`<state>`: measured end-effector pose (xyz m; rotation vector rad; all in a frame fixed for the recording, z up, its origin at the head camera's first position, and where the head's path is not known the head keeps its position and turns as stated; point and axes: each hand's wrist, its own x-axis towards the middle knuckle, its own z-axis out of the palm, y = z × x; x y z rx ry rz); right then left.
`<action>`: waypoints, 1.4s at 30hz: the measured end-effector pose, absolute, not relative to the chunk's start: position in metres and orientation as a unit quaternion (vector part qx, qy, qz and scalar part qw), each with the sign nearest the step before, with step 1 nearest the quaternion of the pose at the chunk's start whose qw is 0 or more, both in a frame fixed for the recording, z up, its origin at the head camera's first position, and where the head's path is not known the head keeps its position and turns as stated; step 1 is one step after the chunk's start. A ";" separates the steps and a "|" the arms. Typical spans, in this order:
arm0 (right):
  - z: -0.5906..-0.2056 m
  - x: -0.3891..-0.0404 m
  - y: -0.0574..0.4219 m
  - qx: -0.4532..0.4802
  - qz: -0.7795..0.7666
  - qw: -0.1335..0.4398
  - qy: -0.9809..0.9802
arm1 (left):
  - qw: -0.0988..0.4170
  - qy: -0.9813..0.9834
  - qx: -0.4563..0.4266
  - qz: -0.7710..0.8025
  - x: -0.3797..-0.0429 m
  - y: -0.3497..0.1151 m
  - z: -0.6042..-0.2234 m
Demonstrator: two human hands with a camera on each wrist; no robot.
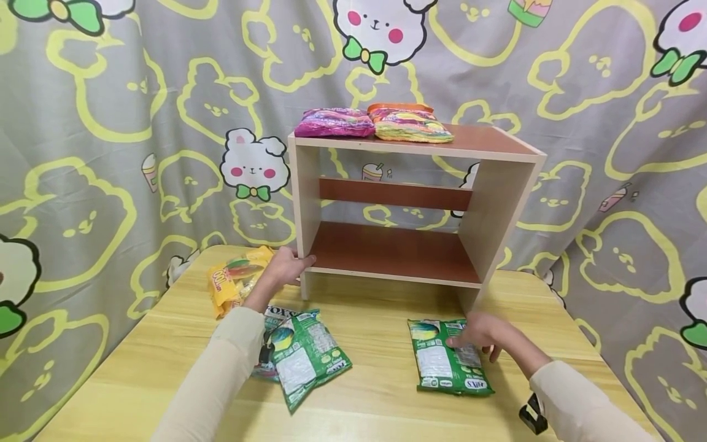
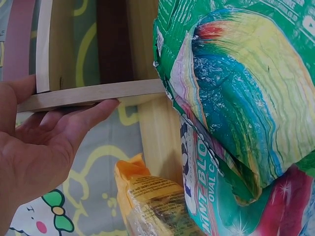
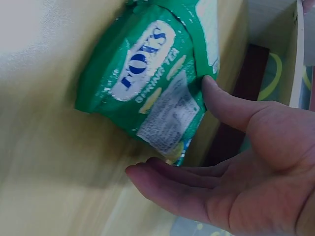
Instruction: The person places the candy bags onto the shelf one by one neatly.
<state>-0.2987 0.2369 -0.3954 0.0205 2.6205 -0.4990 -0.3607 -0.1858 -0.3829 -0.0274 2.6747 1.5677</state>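
My left hand (image 1: pixel 284 268) grips the lower board of a small wooden shelf (image 1: pixel 386 277) at its front left corner, thumb above and fingers beneath. Over a green candy bag (image 1: pixel 444 356), which lies flat on the table in front of the shelf's right leg, is my right hand (image 1: pixel 483 333). Its thumb touches the bag's edge in the right wrist view, and the extended fingers (image 3: pixel 167 189) lie along the other side, spread away from the thumb. Another green candy bag (image 1: pixel 309 356) overlaps a teal Fox's bag (image 1: pixel 267 368) near my left forearm.
Yellow candy bags (image 1: pixel 234 279) lie on the wooden table (image 1: pixel 375 405), left of the shelf. A purple bag (image 1: pixel 335 123) and an orange-and-yellow bag (image 1: pixel 411 124) rest on the shelf's top. A patterned curtain (image 1: pixel 182 116) hangs close behind. A black strap piece (image 1: pixel 533 415) is by my right sleeve.
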 end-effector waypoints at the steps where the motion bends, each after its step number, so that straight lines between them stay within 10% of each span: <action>1: -0.397 -0.299 0.238 0.009 -0.185 0.237 0.954 | 0.020 0.863 -0.009 0.505 -0.361 -0.186 -0.383; 42: -0.406 -0.302 0.230 0.020 -0.227 0.220 0.948 | 0.017 0.856 -0.005 0.517 -0.359 -0.184 -0.382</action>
